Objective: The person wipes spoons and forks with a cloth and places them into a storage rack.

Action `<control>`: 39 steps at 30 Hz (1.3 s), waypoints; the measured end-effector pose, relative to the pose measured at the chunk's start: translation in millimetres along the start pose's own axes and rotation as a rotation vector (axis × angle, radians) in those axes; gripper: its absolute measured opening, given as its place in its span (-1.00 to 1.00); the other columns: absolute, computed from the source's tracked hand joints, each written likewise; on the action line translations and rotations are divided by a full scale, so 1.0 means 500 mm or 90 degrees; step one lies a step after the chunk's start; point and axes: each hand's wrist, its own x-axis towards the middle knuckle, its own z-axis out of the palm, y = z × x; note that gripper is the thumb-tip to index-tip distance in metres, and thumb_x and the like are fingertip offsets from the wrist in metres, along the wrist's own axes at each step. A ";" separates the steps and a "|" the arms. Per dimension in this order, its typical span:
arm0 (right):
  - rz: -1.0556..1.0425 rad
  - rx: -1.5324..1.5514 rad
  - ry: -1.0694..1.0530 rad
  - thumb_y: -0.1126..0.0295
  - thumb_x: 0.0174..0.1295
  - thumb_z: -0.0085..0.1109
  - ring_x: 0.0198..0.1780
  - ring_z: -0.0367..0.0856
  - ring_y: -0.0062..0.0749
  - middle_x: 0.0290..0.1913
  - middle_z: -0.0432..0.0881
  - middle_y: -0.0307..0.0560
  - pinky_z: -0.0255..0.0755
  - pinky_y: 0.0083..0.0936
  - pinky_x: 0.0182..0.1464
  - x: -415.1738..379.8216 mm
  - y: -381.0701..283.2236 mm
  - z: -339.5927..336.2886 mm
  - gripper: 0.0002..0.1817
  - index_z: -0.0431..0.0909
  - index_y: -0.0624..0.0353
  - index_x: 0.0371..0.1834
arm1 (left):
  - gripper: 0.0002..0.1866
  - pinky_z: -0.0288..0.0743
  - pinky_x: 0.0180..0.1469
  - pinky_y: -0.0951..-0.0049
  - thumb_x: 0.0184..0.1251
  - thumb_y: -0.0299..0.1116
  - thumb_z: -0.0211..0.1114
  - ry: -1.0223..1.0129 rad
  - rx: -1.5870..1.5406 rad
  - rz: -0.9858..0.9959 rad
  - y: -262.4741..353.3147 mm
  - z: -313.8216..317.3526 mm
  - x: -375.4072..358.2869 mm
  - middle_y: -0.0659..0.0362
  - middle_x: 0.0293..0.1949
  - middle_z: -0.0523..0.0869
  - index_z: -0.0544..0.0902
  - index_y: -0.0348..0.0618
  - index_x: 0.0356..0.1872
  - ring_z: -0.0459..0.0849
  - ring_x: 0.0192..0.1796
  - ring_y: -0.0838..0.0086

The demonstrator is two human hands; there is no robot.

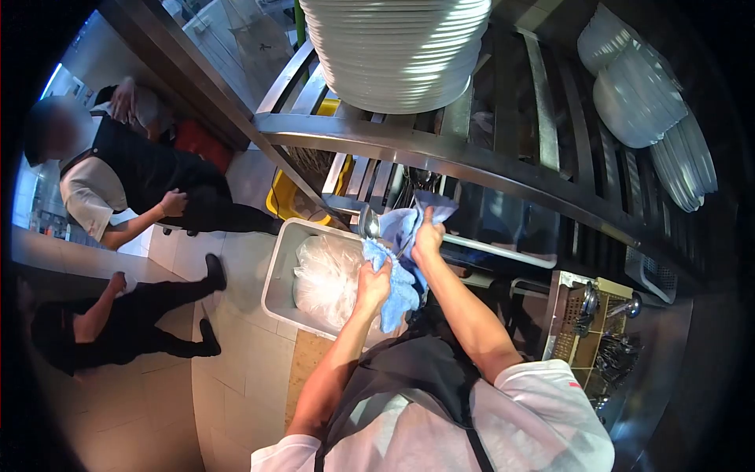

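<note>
Indoors, pale tiled floor [245,346], slatted metal rack [354,135], left fingers [382,271] and right fingers [429,219] pinching blue cloth [401,294]

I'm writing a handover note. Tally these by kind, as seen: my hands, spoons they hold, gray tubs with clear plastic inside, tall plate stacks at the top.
Hands: 2 (left hand, right hand)
Held spoon: 1
Gray tub: 1
Tall plate stack: 1
Total: 5

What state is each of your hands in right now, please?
Left hand: closed on light blue cloth, near a metal spoon.
Right hand: closed on darker blue cloth; whether it also grips the spoon cannot be told.
</note>
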 end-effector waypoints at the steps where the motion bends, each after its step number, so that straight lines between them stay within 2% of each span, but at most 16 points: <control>1: 0.149 0.294 -0.151 0.24 0.22 -0.06 -0.54 0.46 -0.51 -0.52 0.51 -0.17 0.35 -0.51 -0.54 -0.025 0.003 0.003 -0.73 0.43 0.24 -0.46 | -0.81 0.25 -0.54 0.50 0.18 -0.32 0.08 0.038 0.044 -0.005 0.002 0.004 0.008 0.26 -0.63 0.45 0.49 -0.21 -0.53 0.35 -0.57 0.62; 4: 0.071 -0.067 -0.216 0.29 0.20 -0.02 -0.47 0.42 -0.59 -0.47 0.53 -0.19 0.31 -0.57 -0.47 -0.098 0.025 -0.022 -0.74 0.50 0.31 -0.32 | -0.75 0.29 -0.51 0.42 0.16 -0.28 0.10 0.126 0.120 0.002 -0.011 0.008 0.051 0.19 -0.66 0.49 0.51 -0.27 -0.55 0.40 -0.56 0.56; 8: 0.037 -0.254 -0.197 0.14 0.07 0.15 -0.39 0.42 -0.48 -0.43 0.51 -0.12 0.33 -0.48 -0.37 0.018 0.068 -0.015 -0.57 0.43 0.38 -0.28 | -0.68 0.32 -0.45 0.40 0.20 -0.20 0.06 0.069 0.112 0.011 -0.030 0.007 0.067 0.18 -0.65 0.51 0.53 -0.29 -0.52 0.42 -0.55 0.54; 10: 0.010 -0.148 -0.255 0.10 0.08 0.12 -0.37 0.47 -0.39 -0.37 0.52 -0.08 0.38 -0.38 -0.30 0.102 0.063 0.010 -0.53 0.37 0.36 -0.24 | -0.65 0.31 -0.44 0.43 0.23 -0.15 0.02 0.073 0.040 0.013 -0.040 0.009 0.063 0.21 -0.63 0.52 0.54 -0.26 -0.52 0.42 -0.54 0.55; 12: 0.228 0.023 -0.401 0.10 0.14 0.02 -0.42 0.52 -0.28 -0.34 0.53 -0.04 0.42 -0.30 -0.31 0.139 0.025 0.009 -0.58 0.40 0.34 -0.27 | -0.63 0.28 -0.45 0.46 0.23 -0.12 0.01 0.059 0.016 0.007 -0.057 0.003 0.066 0.25 -0.62 0.50 0.55 -0.24 -0.51 0.40 -0.54 0.57; 15: 0.324 0.184 -0.431 0.16 0.22 -0.08 -0.37 0.55 -0.28 -0.33 0.54 -0.03 0.46 -0.28 -0.27 0.129 0.037 -0.024 -0.64 0.42 0.31 -0.26 | -0.67 0.26 -0.46 0.47 0.22 -0.16 0.02 0.040 -0.040 -0.005 -0.054 -0.009 0.066 0.26 -0.63 0.48 0.54 -0.23 -0.51 0.39 -0.54 0.59; 16: 0.363 0.177 -0.471 0.14 0.26 -0.22 -0.27 0.56 -0.26 -0.25 0.55 -0.02 0.46 -0.30 -0.19 0.113 0.040 -0.045 -0.62 0.38 0.25 -0.12 | -0.69 0.27 -0.45 0.48 0.22 -0.18 0.02 0.027 -0.017 -0.043 -0.040 -0.016 0.060 0.25 -0.62 0.49 0.55 -0.23 -0.49 0.40 -0.53 0.59; 18: 0.411 0.213 -0.529 0.13 0.24 -0.18 -0.20 0.54 -0.27 -0.19 0.54 -0.02 0.43 -0.32 -0.11 0.064 0.042 -0.087 -0.59 0.36 0.26 -0.08 | -0.71 0.28 -0.44 0.49 0.22 -0.21 0.01 0.016 0.002 -0.083 -0.031 -0.029 0.062 0.25 -0.61 0.50 0.55 -0.23 -0.48 0.41 -0.52 0.59; 20: 0.382 0.169 -0.473 0.15 0.25 -0.18 -0.13 0.51 -0.32 -0.15 0.52 -0.04 0.39 -0.33 -0.06 0.004 0.025 -0.104 -0.61 0.36 0.26 -0.07 | -0.71 0.39 -0.28 0.48 0.21 -0.26 0.03 -0.052 0.028 -0.135 -0.043 -0.043 0.075 0.15 -0.37 0.58 0.48 -0.30 -0.21 0.53 -0.36 0.49; 23: 0.297 0.141 -0.488 0.13 0.24 -0.18 -0.07 0.47 -0.34 -0.10 0.49 -0.15 0.34 -0.33 0.00 -0.050 0.038 -0.111 -0.61 0.33 0.18 -0.01 | -0.70 0.40 -0.26 0.49 0.20 -0.28 0.05 -0.139 -0.027 -0.070 -0.019 -0.034 0.045 0.15 -0.34 0.59 0.48 -0.31 -0.18 0.54 -0.32 0.49; 25: 0.298 0.168 -0.478 0.13 0.24 -0.19 -0.07 0.47 -0.34 -0.09 0.48 -0.17 0.34 -0.33 0.01 -0.058 0.030 -0.115 -0.60 0.32 0.17 0.00 | -0.70 0.39 -0.24 0.50 0.19 -0.27 0.06 -0.170 -0.043 -0.100 -0.009 -0.033 0.033 0.16 -0.32 0.59 0.48 -0.30 -0.17 0.54 -0.31 0.50; 27: 0.361 0.390 -0.447 0.12 0.24 -0.19 -0.05 0.42 -0.36 -0.10 0.47 -0.13 0.31 -0.36 0.01 -0.050 0.010 -0.110 -0.61 0.30 0.16 0.00 | -0.70 0.39 -0.22 0.51 0.19 -0.27 0.08 -0.198 -0.060 -0.126 0.004 -0.030 0.022 0.17 -0.31 0.59 0.48 -0.28 -0.16 0.54 -0.29 0.51; 30: 0.345 0.409 -0.494 0.15 0.25 -0.19 -0.06 0.43 -0.34 -0.11 0.46 -0.12 0.33 -0.35 0.00 -0.046 0.000 -0.095 -0.64 0.29 0.11 0.01 | -0.72 0.38 -0.21 0.53 0.18 -0.25 0.12 -0.258 -0.008 -0.115 0.027 -0.025 0.003 0.22 -0.34 0.59 0.51 -0.25 -0.20 0.53 -0.32 0.54; 31: 0.343 0.409 -0.494 0.15 0.25 -0.19 -0.06 0.43 -0.34 -0.11 0.46 -0.12 0.33 -0.35 0.00 -0.045 0.001 -0.094 -0.64 0.29 0.11 0.01 | -0.73 0.37 -0.23 0.54 0.19 -0.24 0.12 -0.260 -0.024 -0.086 0.033 -0.021 -0.002 0.24 -0.36 0.58 0.52 -0.25 -0.23 0.52 -0.34 0.56; 35: 0.062 0.194 -0.418 0.28 0.19 0.01 -0.35 0.45 -0.54 -0.36 0.50 -0.26 0.37 -0.53 -0.28 -0.053 -0.004 -0.070 -0.80 0.45 0.16 -0.26 | -0.77 0.35 -0.28 0.57 0.23 -0.26 0.08 -0.271 0.058 -0.034 0.025 -0.029 0.004 0.28 -0.44 0.56 0.53 -0.25 -0.31 0.47 -0.38 0.62; 39: 0.109 0.229 -0.379 0.20 0.22 -0.07 -0.27 0.48 -0.46 -0.29 0.50 -0.18 0.40 -0.47 -0.19 0.000 -0.034 -0.083 -0.73 0.37 0.17 -0.19 | -0.78 0.34 -0.30 0.57 0.25 -0.28 0.06 -0.202 0.074 -0.029 0.010 -0.044 0.003 0.27 -0.45 0.55 0.52 -0.26 -0.34 0.45 -0.37 0.64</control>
